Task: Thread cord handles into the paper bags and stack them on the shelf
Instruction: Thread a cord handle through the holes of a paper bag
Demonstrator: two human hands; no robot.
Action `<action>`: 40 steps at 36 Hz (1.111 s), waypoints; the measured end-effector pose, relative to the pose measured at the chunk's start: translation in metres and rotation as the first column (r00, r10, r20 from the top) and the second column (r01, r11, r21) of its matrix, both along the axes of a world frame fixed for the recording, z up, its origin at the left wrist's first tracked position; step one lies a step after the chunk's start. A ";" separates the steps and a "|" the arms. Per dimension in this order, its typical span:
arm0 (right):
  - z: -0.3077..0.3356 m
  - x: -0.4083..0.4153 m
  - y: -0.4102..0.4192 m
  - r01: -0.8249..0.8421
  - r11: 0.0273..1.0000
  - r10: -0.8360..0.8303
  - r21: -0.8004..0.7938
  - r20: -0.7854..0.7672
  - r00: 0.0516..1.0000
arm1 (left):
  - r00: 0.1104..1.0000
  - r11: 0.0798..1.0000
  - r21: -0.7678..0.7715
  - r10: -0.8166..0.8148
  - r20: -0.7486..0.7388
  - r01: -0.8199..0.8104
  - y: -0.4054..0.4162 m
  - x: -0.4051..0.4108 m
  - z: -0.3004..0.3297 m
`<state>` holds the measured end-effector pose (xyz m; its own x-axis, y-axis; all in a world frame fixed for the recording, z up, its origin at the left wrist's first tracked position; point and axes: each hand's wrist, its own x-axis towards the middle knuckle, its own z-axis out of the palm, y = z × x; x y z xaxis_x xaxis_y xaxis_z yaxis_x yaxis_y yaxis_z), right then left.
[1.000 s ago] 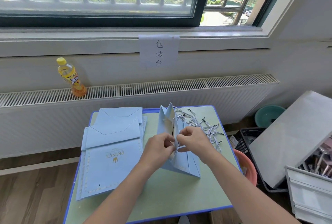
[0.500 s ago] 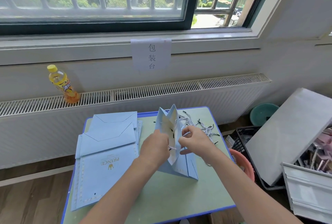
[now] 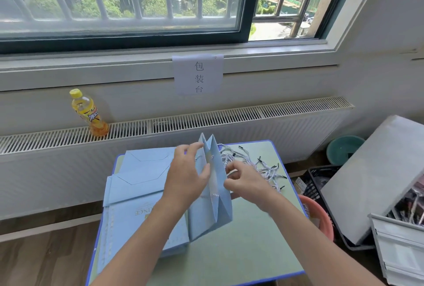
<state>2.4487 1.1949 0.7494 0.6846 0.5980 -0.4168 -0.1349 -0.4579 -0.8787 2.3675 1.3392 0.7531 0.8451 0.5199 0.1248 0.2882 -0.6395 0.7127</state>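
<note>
Paper bag stands steadied by the open-fingered left hand while the right hand pinches a cord at its side, apparently mid-threading; next, pull it through.

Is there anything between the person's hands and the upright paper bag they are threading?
Nothing visible: the left hand rests against the paper bag and the right hand is at its other side.

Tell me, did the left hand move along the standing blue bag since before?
Yes. The left hand slid up the paper bag, toward the table's far edge; its fingertips now reach near the bag's top.
</note>
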 end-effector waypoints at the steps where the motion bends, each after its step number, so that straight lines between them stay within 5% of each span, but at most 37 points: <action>1: -0.002 -0.002 0.001 -0.012 1.000 0.012 0.006 -0.008 1.000 | 0.996 0.997 -0.074 -0.019 -0.091 0.012 0.000 0.000 0.000; 5: -0.008 -0.005 0.008 -0.039 0.998 0.039 0.043 -0.002 0.999 | 0.987 0.994 0.084 -0.049 -0.151 0.062 -0.003 -0.002 -0.001; 14: -0.016 0.000 0.020 0.057 0.993 -0.051 0.106 -0.056 0.997 | 0.975 0.990 0.142 0.045 -0.219 -0.014 0.005 -0.008 -0.006; 26: -0.055 0.003 0.007 0.181 0.969 -0.187 -0.166 -0.024 0.982 | 0.947 1.000 0.002 -0.025 -0.321 0.027 0.012 -0.012 0.001; 33: -0.055 -0.006 0.017 0.023 0.999 -0.025 -0.046 -0.030 0.999 | 0.947 0.993 -0.114 -0.058 -0.314 0.023 0.017 -0.017 0.000; 40: -0.044 0.003 0.042 -0.048 0.998 0.041 0.042 0.164 0.986 | 0.941 0.992 -0.122 -0.065 -0.331 0.026 0.020 -0.019 -0.001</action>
<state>2.4520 1.2367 0.7058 0.7135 0.6452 -0.2732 0.0317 -0.4192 -0.9073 2.3486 1.3592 0.7516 0.8510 0.4739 -0.2262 0.4943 -0.5778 0.6494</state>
